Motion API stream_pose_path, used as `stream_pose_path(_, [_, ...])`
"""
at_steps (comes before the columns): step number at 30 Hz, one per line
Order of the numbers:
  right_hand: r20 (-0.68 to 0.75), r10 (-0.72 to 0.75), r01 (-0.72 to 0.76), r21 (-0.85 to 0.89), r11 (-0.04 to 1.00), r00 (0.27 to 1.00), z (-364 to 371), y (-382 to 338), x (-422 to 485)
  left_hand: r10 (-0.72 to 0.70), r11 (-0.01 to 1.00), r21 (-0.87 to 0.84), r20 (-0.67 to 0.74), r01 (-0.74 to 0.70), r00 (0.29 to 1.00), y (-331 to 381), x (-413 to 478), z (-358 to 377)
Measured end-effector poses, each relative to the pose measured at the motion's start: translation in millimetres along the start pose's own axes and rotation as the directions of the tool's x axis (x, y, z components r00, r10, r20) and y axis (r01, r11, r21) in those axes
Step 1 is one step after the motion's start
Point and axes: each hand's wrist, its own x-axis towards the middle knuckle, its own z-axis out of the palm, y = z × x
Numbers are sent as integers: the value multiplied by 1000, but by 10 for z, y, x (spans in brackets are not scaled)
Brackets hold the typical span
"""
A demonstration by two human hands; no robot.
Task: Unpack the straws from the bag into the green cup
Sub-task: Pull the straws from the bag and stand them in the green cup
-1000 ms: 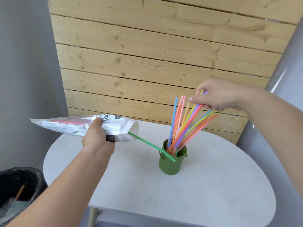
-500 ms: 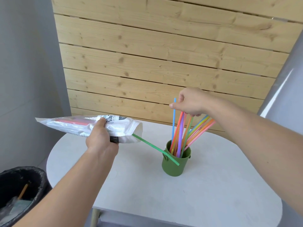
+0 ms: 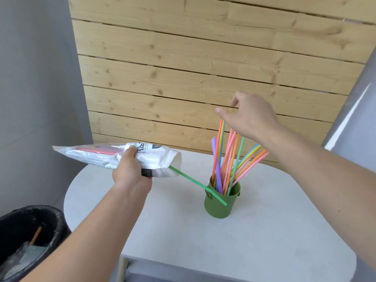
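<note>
One green straw (image 3: 197, 183) pokes from bag (image 3: 154, 159), print unreadable, clenched in left hand (image 3: 131, 171); right hand (image 3: 251, 117) released above green cup (image 3: 221, 204)

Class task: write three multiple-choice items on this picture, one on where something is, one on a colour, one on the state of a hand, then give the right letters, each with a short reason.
1. Where is the black bin?
A. on the table
B. on the floor at lower left
C. behind the cup

2. What colour is the straw sticking out of the bag's mouth?
A. green
B. purple
C. orange

3. What is the right hand doing?
A. clasping the cup
B. pinching the bag
C. open above the straws in the cup

Key: 1 B, the black lined waste bin sits below the white rounded table. 2 A, a green bendy straw runs from the clear plastic bag across the small green metal cup. 3 C, the right hand has spread fingers over the coloured straws, while the left hand keeps its grip on the bag.
</note>
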Motion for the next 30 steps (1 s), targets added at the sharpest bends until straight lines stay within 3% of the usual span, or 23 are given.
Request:
stream_pose_path(3, [2, 76, -75, 190, 979, 997, -122, -59, -184, -8, 1000, -15, 1, 8, 1000, 25, -33, 5])
stream_pose_path(6, [215, 108, -168, 283, 944, 971, -139, -152, -569, -12, 999, -46, 32, 14, 999, 79, -74, 27])
stream_pose_path(8, [399, 151, -266, 251, 931, 904, -82, -198, -845, -7, 997, -80, 58, 12, 998, 148, -97, 53])
stream_pose_path(11, [556, 233, -436, 266, 860, 798, 8, -236, -1142, 16, 991, -136, 88, -4, 996, 267, -136, 87])
stream_pose_path(13, [677, 261, -629, 378, 679, 688, 49, -295, -1281, 37, 988, -155, 97, -21, 995, 311, -169, 100])
stream_pose_path(16, [829, 187, -841, 478, 253, 527, 141, -407, -1409, 86, 988, -137, 119, -69, 989, 294, -243, 115])
stream_pose_path(19, [858, 181, -859, 503, -99, 482, 253, -503, -1407, 168, 981, -131, 184, -145, 969, 253, -317, 156])
stream_pose_path(21, [862, 206, -822, 505, -262, 464, 309, -533, -1379, 217, 975, -102, 283, -196, 934, 234, -388, 200])
stream_pose_path(24, [881, 158, -788, 471, -397, 447, 401, -579, -1396, 311, 946, -50, 419, -320, 853, 210, -488, 266])
stream_pose_path(28, [894, 98, -769, 428, -475, 437, 527, -650, -1456, 388, 869, 34, 572, -493, 723, 132, -609, 318])
stream_pose_path(30, [895, 102, -753, 424, -503, 435, 555, -681, -1474, 384, 838, 82, 612, -539, 691, 78, -636, 325])
